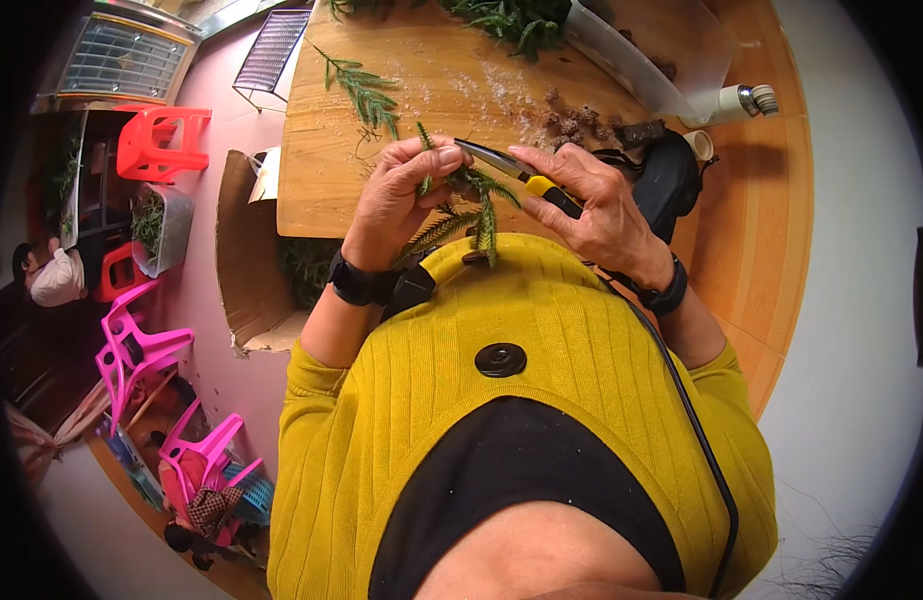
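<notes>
Over the table's near edge, close to my yellow cardigan, my left hand pinches a green needle-leaved sprig with thumb and fingers. Its several drooping side shoots hang to the right of that hand. My right hand is wrapped round the handles of yellow-and-black pliers. The plier jaws point left, and their tip is beside my left thumb. Whether the jaws grip anything is too small to tell. Another green sprig lies flat on the wooden table, beyond my left hand.
Brown clustered pieces, a clear plastic bin, a white flask and a black bag occupy the table's right. Greenery is heaped at the back. A cardboard box stands left, near a red stool. Other people sit farther left.
</notes>
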A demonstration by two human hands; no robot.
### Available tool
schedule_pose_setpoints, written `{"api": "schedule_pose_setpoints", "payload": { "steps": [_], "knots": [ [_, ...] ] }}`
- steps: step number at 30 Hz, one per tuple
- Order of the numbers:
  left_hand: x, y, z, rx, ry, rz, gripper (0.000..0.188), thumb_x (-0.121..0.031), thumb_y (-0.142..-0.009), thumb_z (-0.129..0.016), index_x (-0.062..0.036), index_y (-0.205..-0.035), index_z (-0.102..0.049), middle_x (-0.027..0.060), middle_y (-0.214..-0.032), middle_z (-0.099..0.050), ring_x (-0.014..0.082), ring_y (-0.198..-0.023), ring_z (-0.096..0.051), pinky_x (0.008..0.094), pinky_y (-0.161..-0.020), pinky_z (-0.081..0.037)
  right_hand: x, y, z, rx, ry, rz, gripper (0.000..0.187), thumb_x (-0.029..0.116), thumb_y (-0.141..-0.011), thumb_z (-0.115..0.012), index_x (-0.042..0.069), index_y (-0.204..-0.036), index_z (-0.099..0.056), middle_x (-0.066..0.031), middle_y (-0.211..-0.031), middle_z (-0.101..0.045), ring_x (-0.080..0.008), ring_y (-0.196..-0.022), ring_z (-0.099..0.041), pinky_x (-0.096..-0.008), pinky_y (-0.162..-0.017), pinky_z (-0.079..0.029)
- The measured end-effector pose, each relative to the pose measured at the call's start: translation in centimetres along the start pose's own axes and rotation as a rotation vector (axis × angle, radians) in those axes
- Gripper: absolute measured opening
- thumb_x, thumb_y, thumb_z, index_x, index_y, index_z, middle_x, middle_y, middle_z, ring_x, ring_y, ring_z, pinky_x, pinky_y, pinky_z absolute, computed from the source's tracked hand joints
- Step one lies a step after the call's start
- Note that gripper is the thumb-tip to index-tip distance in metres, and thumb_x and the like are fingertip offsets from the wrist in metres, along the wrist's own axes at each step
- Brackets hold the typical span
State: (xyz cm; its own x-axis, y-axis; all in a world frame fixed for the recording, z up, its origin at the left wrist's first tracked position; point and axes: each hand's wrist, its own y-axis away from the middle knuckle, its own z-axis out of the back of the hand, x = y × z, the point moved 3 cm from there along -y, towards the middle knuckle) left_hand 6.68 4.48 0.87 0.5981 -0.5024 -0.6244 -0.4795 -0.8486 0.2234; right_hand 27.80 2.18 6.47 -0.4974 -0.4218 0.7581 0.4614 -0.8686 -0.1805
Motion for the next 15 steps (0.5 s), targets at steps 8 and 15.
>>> {"api": "schedule_pose_setpoints", "payload": {
  "steps": [8, 15],
  "knots": [
    [-0.1, -0.3, -0.4, -0.087, -0.196, -0.011, 0.011, -0.011, -0.089, -0.064, -0.0007, -0.092, -0.066, 0.0013, -0.080, -0.065, 0.0022, -0.068, -0.055, 0.0164, -0.048, -0.036, -0.5, 0.3, 0.3, 0.023, 0.099, 0.032, 0.037, 0.017, -0.087, -0.066, 0.003, -0.121, -0.060, -0.0091, -0.079, -0.059, -0.0193, -0.067, -0.057, -0.0291, -0.061, -0.047],
    [0.0, -0.6, -0.2, -0.149, -0.642, -0.230, 0.015, -0.010, -0.089, -0.064, 0.0020, -0.097, -0.067, 0.0034, -0.083, -0.067, 0.0056, -0.065, -0.055, 0.0192, -0.053, -0.040, -1.9, 0.7, -0.6, 0.353, -0.852, -0.753, 0.031, 0.029, -0.096, -0.055, 0.002, -0.109, -0.064, 0.0008, -0.062, -0.053, -0.0073, -0.043, -0.046, -0.0224, -0.042, -0.038]
  ]
}}
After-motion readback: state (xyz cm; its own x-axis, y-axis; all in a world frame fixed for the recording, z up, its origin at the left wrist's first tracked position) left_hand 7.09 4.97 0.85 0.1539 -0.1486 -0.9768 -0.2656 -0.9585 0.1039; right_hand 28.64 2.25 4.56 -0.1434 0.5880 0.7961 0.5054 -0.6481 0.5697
